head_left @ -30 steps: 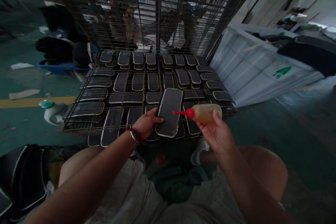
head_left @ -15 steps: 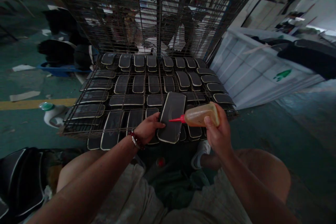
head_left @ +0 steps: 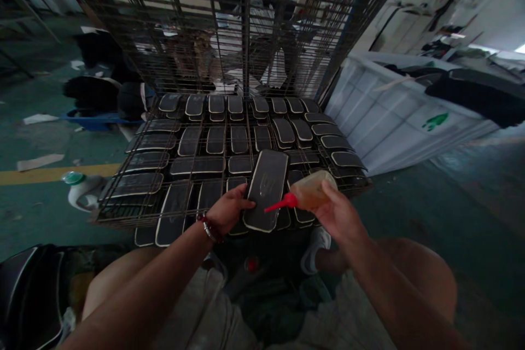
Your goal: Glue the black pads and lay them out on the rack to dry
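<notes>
My left hand (head_left: 228, 209) grips a dark, rounded rectangular pad (head_left: 268, 172) with a pale edge by its left side, thumb on top. The pad is tilted above other pads in front of me. A wet, shiny trace shows on its middle. In my right hand (head_left: 339, 212) is a squeeze bottle (head_left: 312, 190) of amber liquid, fingers wrapped around its body. Its red nozzle (head_left: 281, 204) points left and down over the lower part of the pad; whether the tip touches it, I cannot tell.
Rows of similar pads (head_left: 197, 164) lie on a wire rack (head_left: 123, 213), with tall wire mesh (head_left: 246, 27) behind. A white bin (head_left: 381, 120) with dark pieces stands right. On the left are a white jug (head_left: 84, 191) with a green cap and a blue tray (head_left: 96, 121) under black items.
The bottle's nozzle has tipped downward and now sits lower over the pad. A looped wet trace on the pad looks larger. The whole view has shifted slightly.
</notes>
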Demonstrator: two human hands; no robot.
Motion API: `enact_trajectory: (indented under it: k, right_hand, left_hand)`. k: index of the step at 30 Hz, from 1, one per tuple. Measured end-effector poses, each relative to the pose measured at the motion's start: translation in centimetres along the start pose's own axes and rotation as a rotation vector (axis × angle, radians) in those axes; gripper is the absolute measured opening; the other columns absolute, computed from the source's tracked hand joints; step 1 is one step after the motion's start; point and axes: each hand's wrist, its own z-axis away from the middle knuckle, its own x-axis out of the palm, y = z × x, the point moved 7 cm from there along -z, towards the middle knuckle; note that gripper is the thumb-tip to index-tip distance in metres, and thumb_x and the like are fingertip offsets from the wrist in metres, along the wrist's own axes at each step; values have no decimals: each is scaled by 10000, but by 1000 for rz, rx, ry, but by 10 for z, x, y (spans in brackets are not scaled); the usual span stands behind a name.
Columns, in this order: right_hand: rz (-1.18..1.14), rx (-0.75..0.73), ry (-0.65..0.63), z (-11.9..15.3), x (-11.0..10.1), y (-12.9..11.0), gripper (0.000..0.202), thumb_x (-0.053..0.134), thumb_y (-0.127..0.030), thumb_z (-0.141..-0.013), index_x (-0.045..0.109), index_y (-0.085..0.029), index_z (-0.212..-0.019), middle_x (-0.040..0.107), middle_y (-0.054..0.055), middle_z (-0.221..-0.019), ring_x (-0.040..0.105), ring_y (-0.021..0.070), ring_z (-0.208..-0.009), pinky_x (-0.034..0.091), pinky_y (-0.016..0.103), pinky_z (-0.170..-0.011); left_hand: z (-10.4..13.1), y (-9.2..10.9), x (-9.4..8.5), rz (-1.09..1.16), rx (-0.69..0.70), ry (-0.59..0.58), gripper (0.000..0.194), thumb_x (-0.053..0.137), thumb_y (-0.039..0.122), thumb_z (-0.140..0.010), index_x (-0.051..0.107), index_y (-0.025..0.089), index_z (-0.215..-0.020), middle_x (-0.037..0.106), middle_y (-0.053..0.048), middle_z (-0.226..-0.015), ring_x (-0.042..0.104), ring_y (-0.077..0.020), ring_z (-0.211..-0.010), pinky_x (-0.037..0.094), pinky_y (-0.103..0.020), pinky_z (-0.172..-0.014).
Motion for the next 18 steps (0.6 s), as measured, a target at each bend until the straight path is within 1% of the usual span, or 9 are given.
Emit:
enact_trajectory:
  k: [1,2,3,4,7,11,13,15,18]
  right_hand:
    - [-100,138,1,-5,-2,5,287,658,-354,-789,598,-188,-1015,674,55,-954,645,207,-846,547,273,-555]
    - [-189,222,3,-9,-5,3,288,619,-374,-816,594,-180,-1027,676,67,-963,650,211,-832,532,257,-505]
    - [-269,243,6,-15,-8,-4,300,576,-388,-843,585,-178,-1057,673,78,-991,652,214,-841,521,247,-481]
    - [-342,207,16,-21,-12,-17,309,530,-394,-871,575,-179,-1089,667,84,-1020,651,217,-863,516,239,-475]
    - [-517,13,101,-40,-33,-62,313,411,-385,-931,559,-187,-1123,656,83,-1031,644,214,-907,521,227,-491]
    - [-608,-124,193,-68,-64,-108,354,363,-404,-947,551,-164,-1127,650,96,-1002,639,217,-920,522,216,-473]
    - [-610,-154,233,-83,-79,-121,351,383,-410,-938,560,-160,-1110,645,95,-994,636,228,-933,519,214,-460]
    - [-618,-167,277,-97,-92,-126,338,407,-406,-924,577,-160,-1081,639,94,-996,633,238,-941,515,211,-448]
    - [-628,-162,307,-114,-108,-124,316,405,-388,-920,598,-169,-1041,633,89,-1022,624,246,-958,517,214,-438]
  left_hand:
    - [-1,0,-2,-3,3,13,422,648,-3,-611,609,140,-1006,699,-71,-884,673,-189,-722,546,-300,-680]
    - [-2,0,-6,-10,7,32,428,649,-1,-608,611,141,-1010,700,-74,-889,674,-196,-733,548,-306,-679]
    - [-3,1,-10,-20,13,56,432,650,3,-604,613,141,-1011,701,-77,-895,676,-205,-745,551,-313,-678]
    - [-5,1,-14,-31,21,83,431,651,6,-601,615,141,-1009,702,-79,-899,677,-214,-755,553,-320,-677]
    - [-9,5,-32,-74,79,191,415,653,15,-606,616,150,-997,704,-71,-893,679,-215,-770,555,-313,-679]
    - [-16,18,-56,-117,171,381,375,635,-10,-611,607,165,-941,700,-33,-814,675,-175,-715,547,-265,-657]
    - [-24,27,-65,-115,190,481,369,622,-31,-603,593,173,-910,694,-16,-776,668,-161,-679,541,-252,-636]
    - [-41,37,-71,-113,198,547,369,612,-46,-592,580,172,-889,685,-10,-753,661,-153,-657,535,-247,-628]
    - [-87,55,-74,-122,211,575,374,607,-56,-562,569,162,-864,660,-6,-711,643,-149,-618,526,-256,-616]
